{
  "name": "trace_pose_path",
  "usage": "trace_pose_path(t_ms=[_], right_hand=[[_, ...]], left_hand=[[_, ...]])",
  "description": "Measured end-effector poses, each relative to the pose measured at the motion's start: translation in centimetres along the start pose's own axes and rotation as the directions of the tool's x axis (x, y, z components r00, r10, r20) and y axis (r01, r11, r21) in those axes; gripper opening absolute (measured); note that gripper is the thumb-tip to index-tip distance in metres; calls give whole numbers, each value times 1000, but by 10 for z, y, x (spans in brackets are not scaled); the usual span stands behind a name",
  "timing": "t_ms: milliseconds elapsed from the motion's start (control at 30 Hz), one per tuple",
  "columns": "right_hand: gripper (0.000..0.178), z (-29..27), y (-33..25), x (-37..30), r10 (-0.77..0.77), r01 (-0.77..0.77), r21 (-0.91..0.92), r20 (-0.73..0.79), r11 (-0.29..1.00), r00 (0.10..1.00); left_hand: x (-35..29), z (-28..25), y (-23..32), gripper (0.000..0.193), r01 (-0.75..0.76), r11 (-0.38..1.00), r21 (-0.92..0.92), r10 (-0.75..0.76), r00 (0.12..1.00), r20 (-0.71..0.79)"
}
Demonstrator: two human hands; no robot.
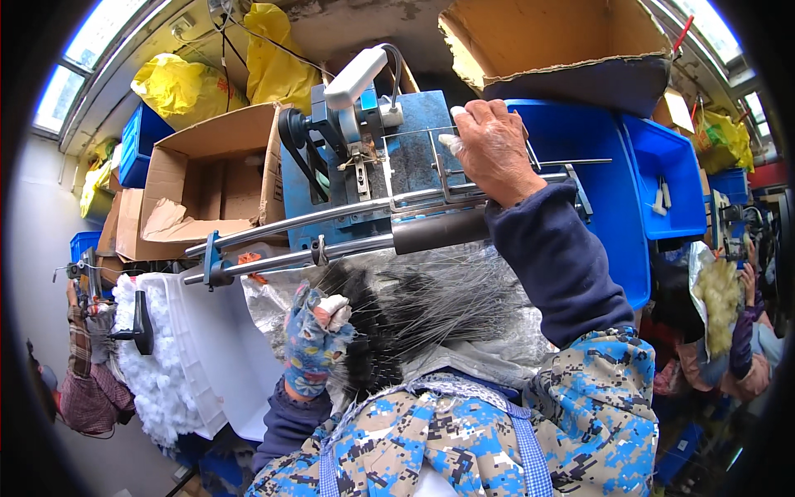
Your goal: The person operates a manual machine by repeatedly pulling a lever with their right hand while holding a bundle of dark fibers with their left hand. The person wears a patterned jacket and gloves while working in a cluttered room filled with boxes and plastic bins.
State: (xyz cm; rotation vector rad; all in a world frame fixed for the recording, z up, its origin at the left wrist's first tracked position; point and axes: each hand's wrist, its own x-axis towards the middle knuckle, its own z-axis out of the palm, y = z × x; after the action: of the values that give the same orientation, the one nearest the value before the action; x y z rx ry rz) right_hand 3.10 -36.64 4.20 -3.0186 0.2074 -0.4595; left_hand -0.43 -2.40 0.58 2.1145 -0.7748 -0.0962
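My right hand, bare with white wrapping on a digit, is closed over the thin metal rod above the blue machine. The curled fingers hide the rod's far end. My left hand, in a worn flowered glove with a white-wrapped thumb, is closed low on the left. Whatever lies inside its fingers is hidden. Beside it, long black bristles and thin, wire-like strands spread over a silvery sheet on my lap. A sliding rail with a dark sleeve crosses between my hands.
Left of the machine stands a cardboard box; another box is at the back right. Blue bins stand to the right. A white tub and white fluffy stuffing lie left. Other people work at both sides.
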Motion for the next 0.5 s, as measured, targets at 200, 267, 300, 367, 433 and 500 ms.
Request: trace_pose_path(t_ms=[200, 267, 300, 367, 433, 500], right_hand=[[12, 11, 12, 8, -11, 49, -152, 243, 987, 970], [13, 1, 15, 2, -116, 136, -86, 205, 987, 972], [14, -12, 11, -5, -167, 180, -38, 227, 983, 960], [13, -43, 2, -39, -241, 219, 120, 211, 968, 947], [16, -65, -11, -79, -304, 239, 239, 285, 941, 909], [22, -62, -28, -104, -376, 233, 475, 232, 849, 897]], left_hand=[[18, 1, 32, 13, -130, 992, 3, 130, 992, 1], [12, -5, 30, 14, -130, 991, 4, 130, 990, -47], [7, -8, 28, 15, -127, 992, 8, 127, 989, -74], [-8, -6, 16, 14, 40, 979, -200, -78, 979, -188], [-13, -7, 17, 15, 305, 704, -641, -458, 885, -82], [-3, 2, 19, 15, 130, 888, -442, -198, 974, -112]])
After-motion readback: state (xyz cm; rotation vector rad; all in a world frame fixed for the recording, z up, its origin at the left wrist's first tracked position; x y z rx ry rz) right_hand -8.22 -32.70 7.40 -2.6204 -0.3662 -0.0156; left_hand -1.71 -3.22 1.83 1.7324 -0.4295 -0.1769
